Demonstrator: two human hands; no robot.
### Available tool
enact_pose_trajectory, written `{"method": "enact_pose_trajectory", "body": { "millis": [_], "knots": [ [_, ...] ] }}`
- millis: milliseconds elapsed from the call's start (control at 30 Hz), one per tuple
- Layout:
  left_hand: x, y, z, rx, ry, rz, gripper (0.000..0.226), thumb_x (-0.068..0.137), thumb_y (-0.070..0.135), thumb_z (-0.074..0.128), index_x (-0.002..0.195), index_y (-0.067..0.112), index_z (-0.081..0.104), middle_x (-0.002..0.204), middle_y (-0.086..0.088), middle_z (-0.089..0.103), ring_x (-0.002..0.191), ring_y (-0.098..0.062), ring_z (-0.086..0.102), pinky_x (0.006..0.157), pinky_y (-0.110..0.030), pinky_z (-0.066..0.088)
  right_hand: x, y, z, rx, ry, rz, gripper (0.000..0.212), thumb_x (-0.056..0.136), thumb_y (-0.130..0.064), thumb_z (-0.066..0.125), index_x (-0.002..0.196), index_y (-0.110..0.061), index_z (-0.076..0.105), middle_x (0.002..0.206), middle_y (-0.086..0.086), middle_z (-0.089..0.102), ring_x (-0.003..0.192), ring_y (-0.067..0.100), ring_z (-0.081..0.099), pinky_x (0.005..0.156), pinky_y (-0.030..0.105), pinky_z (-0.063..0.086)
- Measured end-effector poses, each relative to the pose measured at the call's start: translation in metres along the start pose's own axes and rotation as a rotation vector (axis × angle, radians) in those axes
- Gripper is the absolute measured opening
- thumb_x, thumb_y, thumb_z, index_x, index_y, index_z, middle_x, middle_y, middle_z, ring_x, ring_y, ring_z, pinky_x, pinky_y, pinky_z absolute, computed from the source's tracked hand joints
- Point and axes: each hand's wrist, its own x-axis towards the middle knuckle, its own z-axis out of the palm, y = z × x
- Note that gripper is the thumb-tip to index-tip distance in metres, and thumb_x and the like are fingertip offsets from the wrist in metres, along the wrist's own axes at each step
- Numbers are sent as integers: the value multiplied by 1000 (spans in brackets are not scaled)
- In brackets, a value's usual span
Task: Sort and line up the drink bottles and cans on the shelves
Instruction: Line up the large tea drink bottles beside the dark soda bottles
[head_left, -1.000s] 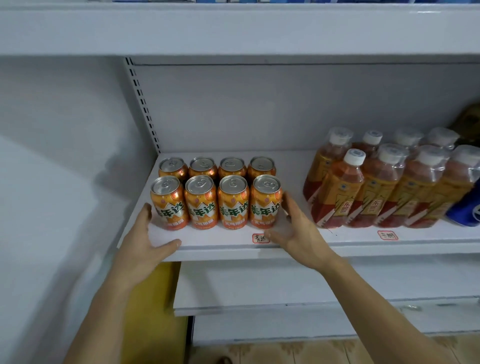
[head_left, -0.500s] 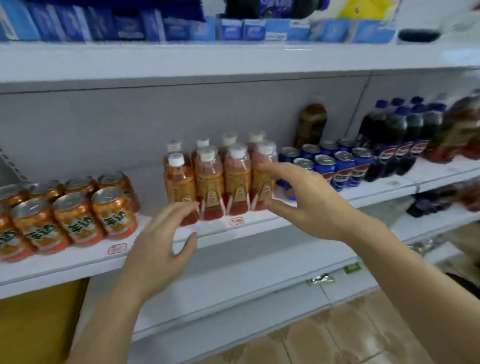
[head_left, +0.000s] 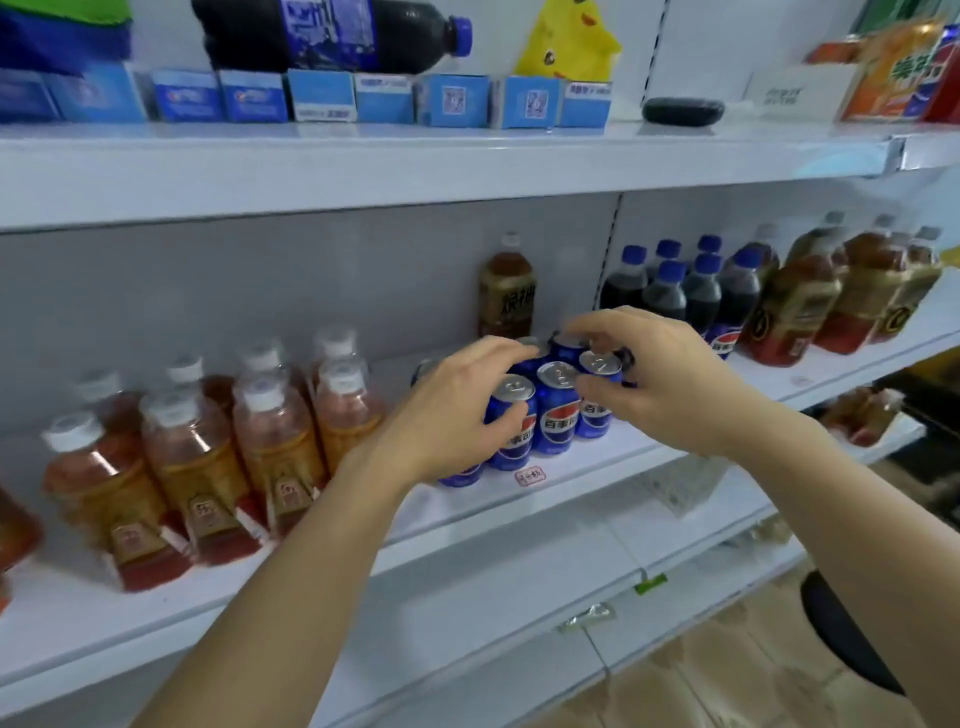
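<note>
**Blue cans: both hands closing on the cluster**

Both hands have moved off the tea bottles, where they hovered half a second ago, and the view has swung along the shelf with them.

Item: blue cans, a tight cluster standing upright on the middle shelf, with the price tag on the shelf edge just below them.

Position by the cluster: tea bottles stand near, on its left; one brown bottle stands behind it; dark cola bottles stand behind and to its right.

Left hand: at the cluster's left flank, fingers curled over the can tops, thumb pressed on the front can's side. It grips that can.

Right hand: over the cluster's right flank, fingers arched above the rear tops, thumb against the rightmost can. Whether it grips or only touches cannot be told.

Handling, judged: full cans, fairly heavy, stiff-walled, smooth and likely slippery. Best pressed at mid-body from both flanks, so the whole block slides together. Tops offer a poor hold, and a push applied high may tip a can.
</note>
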Motion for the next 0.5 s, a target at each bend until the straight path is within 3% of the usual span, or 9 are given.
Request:
{"method": "enact_pose_trajectory", "body": {
  "millis": [100, 167, 233, 333, 367, 467, 500],
  "knots": [
    [44, -7, 21, 30, 10, -154, 56, 98, 32, 60, 151, 25, 44, 144, 4, 55, 126, -18, 56, 97, -32, 47, 37, 34, -3, -7, -12, 29, 43, 95, -27, 67, 137, -20, 59, 125, -4, 65, 99, 7, 59, 77, 12, 41],
    [73, -14, 37, 87, -17, -257, 57, 99, 39, 56, 151, 22, 42, 140, -3, 57, 121, -26, 59, 90, -33, 46, 69, 52, -4, -9, -26, 8, 42, 95, -25, 65, 136, -17, 59, 125, 2, 67, 97, 12, 61, 81, 24, 48],
    [98, -27, 53, 175, -67, -359, 52, 99, 48, 49, 144, 21, 45, 140, -6, 54, 124, -32, 55, 98, -42, 46, 108, 65, 0, 2, -55, 20, 44, 98, -27, 62, 140, -18, 54, 128, 7, 63, 107, 22, 61, 89, 33, 50],
    [116, -46, 76, 281, -222, -586, 58, 99, 63, 31, 139, 22, 44, 149, -6, 46, 136, -32, 42, 110, -56, 32, 185, 84, 24, 75, -140, 96, 57, 99, -42, 56, 150, -20, 39, 142, 12, 48, 126, 29, 50, 103, 38, 42],
    [117, -49, 82, 321, -276, -618, 63, 100, 66, 27, 143, 22, 42, 153, -6, 43, 140, -31, 37, 112, -57, 27, 213, 90, 37, 105, -153, 117, 55, 99, -45, 53, 146, -19, 41, 140, 14, 48, 125, 30, 50, 103, 39, 42],
    [118, -49, 86, 377, -311, -619, 70, 100, 68, 21, 153, 24, 35, 160, -3, 36, 146, -28, 31, 116, -57, 22, 274, 97, 69, 64, -226, 144, 32, 105, -48, 40, 105, -21, 55, 107, 11, 53, 96, 23, 55, 90, 31, 41],
    [118, -47, 85, 378, -307, -617, 69, 101, 68, 21, 153, 25, 35, 160, -2, 36, 146, -28, 31, 116, -56, 23, 288, 100, 79, 54, -247, 130, 34, 107, -47, 37, 105, -23, 61, 108, 12, 56, 98, 23, 57, 94, 30, 41]
  ]
}}
